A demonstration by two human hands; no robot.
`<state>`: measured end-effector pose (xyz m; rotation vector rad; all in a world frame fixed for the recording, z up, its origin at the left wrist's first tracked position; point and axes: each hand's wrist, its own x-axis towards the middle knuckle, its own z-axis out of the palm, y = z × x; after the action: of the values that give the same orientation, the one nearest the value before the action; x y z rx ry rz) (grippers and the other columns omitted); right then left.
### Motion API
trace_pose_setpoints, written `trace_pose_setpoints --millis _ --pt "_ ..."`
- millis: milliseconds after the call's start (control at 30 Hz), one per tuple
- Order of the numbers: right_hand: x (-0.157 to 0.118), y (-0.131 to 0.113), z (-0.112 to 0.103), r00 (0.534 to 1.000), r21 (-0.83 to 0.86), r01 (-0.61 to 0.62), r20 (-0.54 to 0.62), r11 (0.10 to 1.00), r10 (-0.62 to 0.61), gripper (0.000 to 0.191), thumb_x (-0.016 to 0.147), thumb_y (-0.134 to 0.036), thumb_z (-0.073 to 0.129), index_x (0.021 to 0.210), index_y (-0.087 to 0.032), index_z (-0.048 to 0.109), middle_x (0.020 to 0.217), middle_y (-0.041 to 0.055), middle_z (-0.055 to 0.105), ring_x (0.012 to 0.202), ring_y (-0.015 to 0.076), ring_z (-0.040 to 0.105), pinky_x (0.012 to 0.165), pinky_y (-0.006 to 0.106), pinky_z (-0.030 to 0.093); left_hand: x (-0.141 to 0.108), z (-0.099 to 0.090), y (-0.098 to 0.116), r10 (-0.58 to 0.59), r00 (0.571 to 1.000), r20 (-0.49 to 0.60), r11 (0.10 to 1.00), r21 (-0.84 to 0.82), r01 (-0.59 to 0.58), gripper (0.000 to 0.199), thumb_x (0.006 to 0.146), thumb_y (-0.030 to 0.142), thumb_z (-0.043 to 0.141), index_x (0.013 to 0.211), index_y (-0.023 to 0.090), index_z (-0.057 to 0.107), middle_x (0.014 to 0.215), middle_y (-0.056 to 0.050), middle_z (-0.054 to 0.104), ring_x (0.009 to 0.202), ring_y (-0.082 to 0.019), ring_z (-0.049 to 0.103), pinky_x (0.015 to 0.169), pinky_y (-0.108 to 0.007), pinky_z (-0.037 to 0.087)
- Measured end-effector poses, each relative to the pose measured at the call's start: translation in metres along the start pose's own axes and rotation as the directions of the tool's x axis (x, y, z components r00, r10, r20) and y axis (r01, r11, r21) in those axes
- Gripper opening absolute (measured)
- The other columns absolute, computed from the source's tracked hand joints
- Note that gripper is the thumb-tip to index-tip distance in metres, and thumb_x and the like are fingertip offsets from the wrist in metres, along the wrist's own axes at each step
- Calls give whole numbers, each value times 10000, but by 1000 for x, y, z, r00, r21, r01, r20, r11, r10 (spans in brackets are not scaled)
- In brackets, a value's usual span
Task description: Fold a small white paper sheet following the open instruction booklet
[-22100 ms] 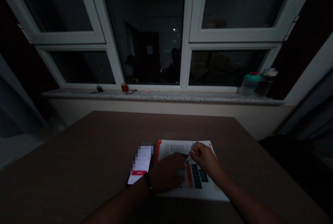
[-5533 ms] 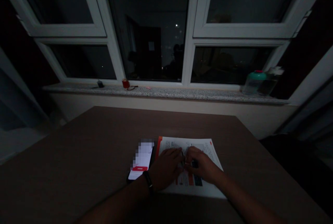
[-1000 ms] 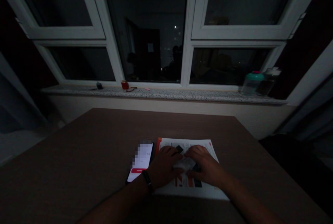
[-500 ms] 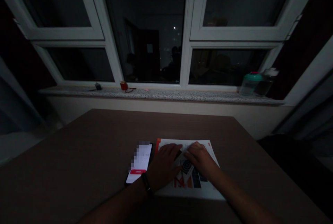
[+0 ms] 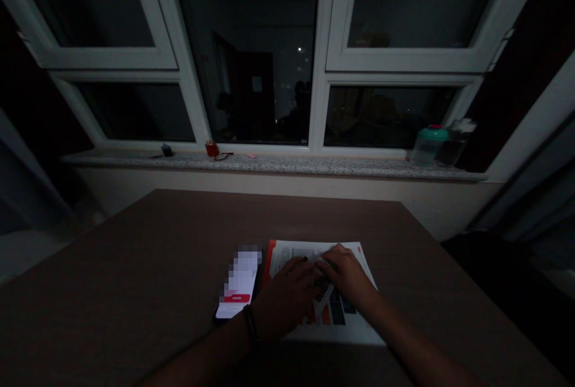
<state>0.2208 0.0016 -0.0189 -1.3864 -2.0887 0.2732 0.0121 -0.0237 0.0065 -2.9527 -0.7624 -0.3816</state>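
Phone [image 5: 240, 279] left of booklet [image 5: 335, 333], both on table [image 5: 148, 267]

- Paper [image 5: 325, 296]: largely hidden by left hand [image 5: 290, 298]; folds and outline indeterminate.
- Right hand [image 5: 348, 270]: fingertip contact with paper obscured.
- Booklet [image 5: 335, 333]: middle covered by hands and paper; print illegible.
- Phone [image 5: 240, 276]: upper-left screen pixelated.
- Forearms: cut off by bottom edge.
- Window [image 5: 318, 75]: top out of frame.
- Rear bottle [image 5: 453, 144]: partly behind teal-lidded bottle [image 5: 427, 146].
- Pink item [image 5: 251, 156]: too small to identify.

Room lies beyond the page [image 5: 350, 332]; the phone [image 5: 244, 279] (seemingly flat) blocks its left.
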Motion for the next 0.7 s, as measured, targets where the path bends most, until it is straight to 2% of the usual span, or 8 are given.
trace_pose_setpoints --millis 167,233,300,433,567,700 --pt "-6 1 2 1000 35 16 -15 999 -16 153 927 -321 592 982 -205 675 935 52 643 936 222 583 857 341 431 -3 3 -2 -51 999 14 999 3 51 310 919 234 637 1223 242 578 1390 -61 522 1387 -247 347 1192 -478 149" --pt "-10 0 1 1000 0 25 -15 1000 -25 205 854 -263 666 1047 -195 644 1000 64 642 996 242 559 887 360 422 -4 4 -3 -64 998 10 998 -2 64 380 904 231 657 1269 248 554 1383 -56 528 1370 -251 370 1190 -485 157" --pt "-12 -1 0 1000 -50 8 -7 999 -9 215 802 -210 700 1005 -189 632 999 63 641 1003 252 542 879 361 416 -4 4 -3 -79 997 4 997 4 79 412 900 259 672 1291 256 544 1371 -53 538 1355 -256 390 1185 -489 170" --pt "-11 -3 -2 999 -136 -31 -31 990 27 20 869 -195 637 887 -190 632 934 55 646 963 244 539 844 335 401 -2 4 -2 -43 999 14 998 50 42 438 937 394 627 1333 243 516 1370 -73 531 1367 -259 371 1185 -485 169" --pt "-8 -9 -4 995 -257 -84 -65 963 69 110 935 -248 570 872 -194 642 908 70 657 908 250 560 829 341 380 -1 4 0 -14 1000 20 998 63 13 449 931 469 619 1311 243 539 1345 -72 542 1364 -260 366 1187 -492 152" --pt "-7 -15 -6 997 -314 -71 -33 947 64 112 938 -262 555 937 -204 651 920 71 669 901 260 569 825 349 370 -1 5 1 -38 999 -2 999 39 38 493 901 538 631 1329 314 533 1390 -69 499 1369 -275 354 1170 -540 161"
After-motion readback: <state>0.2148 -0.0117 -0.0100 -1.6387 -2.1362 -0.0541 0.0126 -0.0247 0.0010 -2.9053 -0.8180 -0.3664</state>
